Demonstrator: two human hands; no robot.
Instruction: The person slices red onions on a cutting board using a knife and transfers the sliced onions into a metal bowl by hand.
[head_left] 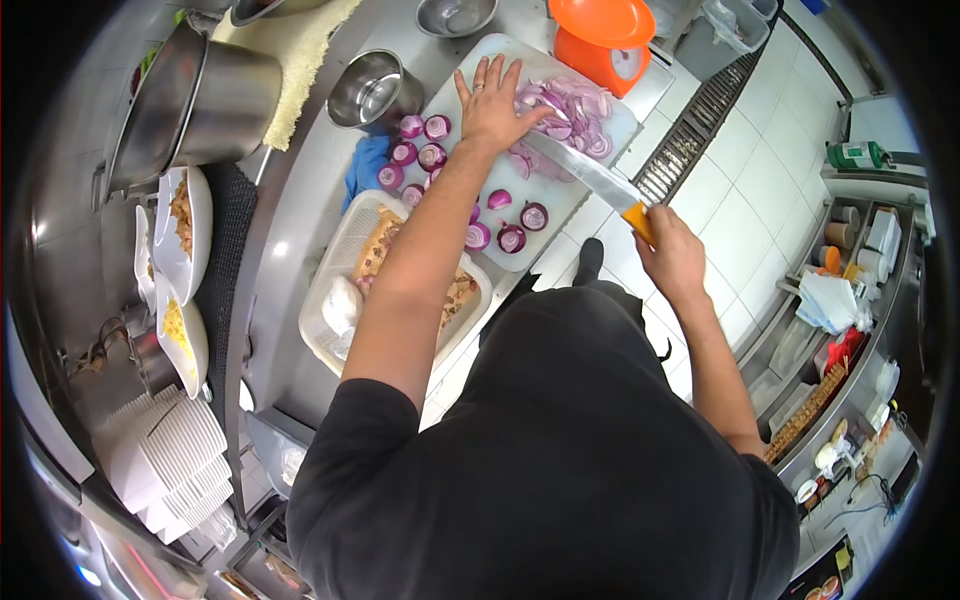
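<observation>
My right hand (pixel 672 252) is wrapped round the yellow handle of a large kitchen knife (pixel 590 172). The blade slants up and left over the white cutting board (pixel 535 258), its tip close to my left thumb. Spread flat near the board's upper left part, my left hand (pixel 492 112) has its fingers apart, with a ring on one. Just right of it lies a heap of sliced red onion (pixel 572 112). Several peeled red onion halves (pixel 432 157) sit left of and below my left wrist, partly hidden by the forearm.
A white basket (pixel 330 262) with bread-like food and a wrapped white item stands below the board. A steel pot (pixel 374 90), a blue cloth (pixel 366 172), a steel bowl (pixel 455 14) and an orange scale (pixel 600 45) surround the board. White dishes of food (pixel 183 235) are at left.
</observation>
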